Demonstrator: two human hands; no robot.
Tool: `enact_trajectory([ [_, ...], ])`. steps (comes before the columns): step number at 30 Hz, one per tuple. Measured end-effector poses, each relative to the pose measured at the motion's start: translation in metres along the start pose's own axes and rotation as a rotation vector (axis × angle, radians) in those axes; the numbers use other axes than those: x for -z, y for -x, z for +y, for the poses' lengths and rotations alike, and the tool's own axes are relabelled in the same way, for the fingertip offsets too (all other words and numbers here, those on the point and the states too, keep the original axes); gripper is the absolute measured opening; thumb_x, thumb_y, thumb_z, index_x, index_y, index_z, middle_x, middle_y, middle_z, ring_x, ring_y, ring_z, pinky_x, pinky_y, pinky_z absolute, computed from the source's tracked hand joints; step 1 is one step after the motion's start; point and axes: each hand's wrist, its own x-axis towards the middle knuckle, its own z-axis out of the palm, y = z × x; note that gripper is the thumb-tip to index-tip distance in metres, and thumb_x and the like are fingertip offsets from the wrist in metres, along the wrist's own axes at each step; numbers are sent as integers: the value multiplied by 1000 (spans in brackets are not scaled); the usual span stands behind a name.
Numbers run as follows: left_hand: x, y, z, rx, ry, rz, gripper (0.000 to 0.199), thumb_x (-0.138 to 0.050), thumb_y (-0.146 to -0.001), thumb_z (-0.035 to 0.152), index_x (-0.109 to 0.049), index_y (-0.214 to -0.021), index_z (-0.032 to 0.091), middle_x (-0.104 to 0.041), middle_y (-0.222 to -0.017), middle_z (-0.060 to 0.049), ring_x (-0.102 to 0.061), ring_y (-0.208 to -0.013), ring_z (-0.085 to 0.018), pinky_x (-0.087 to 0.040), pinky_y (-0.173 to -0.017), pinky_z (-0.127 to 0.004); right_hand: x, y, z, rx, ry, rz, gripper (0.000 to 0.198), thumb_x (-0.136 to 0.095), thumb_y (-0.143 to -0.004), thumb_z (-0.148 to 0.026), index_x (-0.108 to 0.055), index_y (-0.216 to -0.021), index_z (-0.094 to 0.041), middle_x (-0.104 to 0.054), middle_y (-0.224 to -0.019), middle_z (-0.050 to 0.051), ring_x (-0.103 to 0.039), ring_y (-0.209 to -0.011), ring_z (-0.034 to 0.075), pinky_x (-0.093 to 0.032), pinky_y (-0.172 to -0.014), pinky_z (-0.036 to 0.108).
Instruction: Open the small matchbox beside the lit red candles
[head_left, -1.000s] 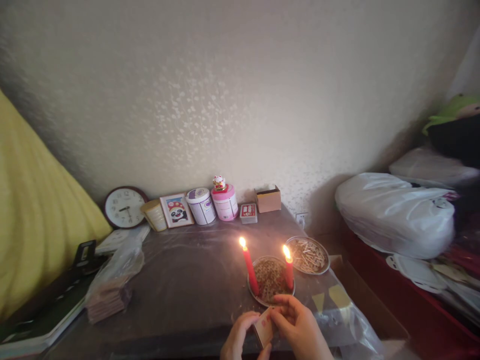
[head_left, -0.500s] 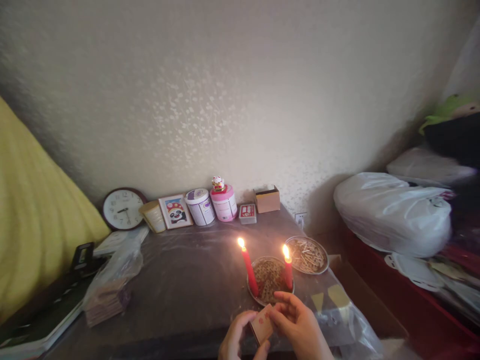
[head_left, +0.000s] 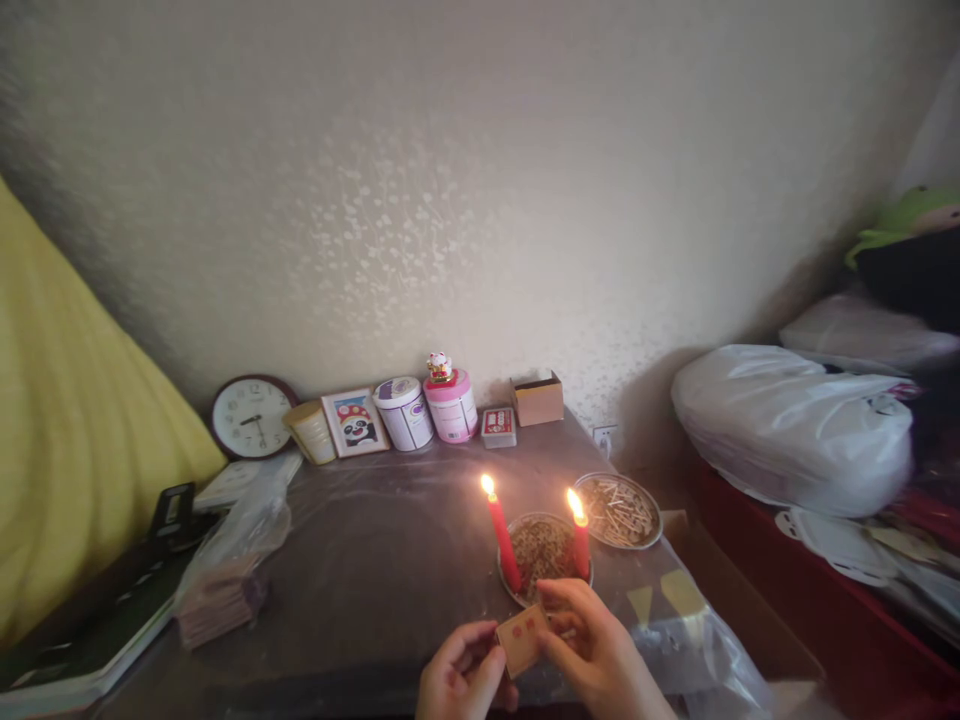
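A person's left hand (head_left: pixel 459 672) and right hand (head_left: pixel 592 650) are gripping a small matchbox (head_left: pixel 523 640) together at the table's near edge, just before two lit red candles (head_left: pixel 502 535), where keeping fingers and box below the flames is looking wise.

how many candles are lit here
2. The left candle leans at the near dish's left edge; the right candle stands at its right edge. Both burn just beyond the hands holding the matchbox. None seem hidden.
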Motion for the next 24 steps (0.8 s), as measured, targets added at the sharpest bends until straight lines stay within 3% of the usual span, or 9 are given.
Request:
enact_trajectory([
  [3, 2, 0, 1, -1, 5, -18, 46, -87, -47, 50, -73, -72, 13, -72, -58, -6, -58, -36, -14, -47, -37, -24, 9, 1, -5, 89, 224, -136, 45, -65, -69, -8, -65, -112, -21, -61, -104, 5, -62, -82, 18, -52, -72, 28],
  [8, 1, 1, 0, -17, -33, -33, 49, -85, -48, 54, -71, -71, 13, -69, -52, -3, -55, -32, -12, -44, -34, -22, 16, -1, -1, 123, 376, -208, 59, -63, -61, 1, -64, -116, -21, -59, -104, 2, -60, -81, 15, -49, -76, 24],
  [13, 1, 0, -2, 15, -84, -16, 54, -83, -46, 58, -70, -72, 13, -70, -55, -3, -53, -30, -10, -44, -32, -22, 16, -1, -4, 143, 425, -254, 53, -60, -61, 2, -67, -108, -22, -60, -104, 1, -60, -83, 14, -47, -76, 21],
  [20, 2, 0, 0, 13, -133, -33, 30, -81, -56, 35, -68, -70, 12, -68, -50, -2, -51, -29, -10, -40, -30, -20, 16, 3, -14, 97, 481, -273, 47, -63, -61, 2, -69, -102, -21, -62, -96, 1, -60, -82, 15, -46, -75, 22],
  [24, 4, -2, 0, 22, -162, -39, 25, -78, -59, 31, -68, -70, 11, -67, -49, -3, -51, -29, -9, -39, -31, -19, 17, 2, -15, 75, 496, -280, 41, -64, -61, 2, -69, -96, -20, -61, -94, 0, -59, -80, 15, -45, -73, 22],
])
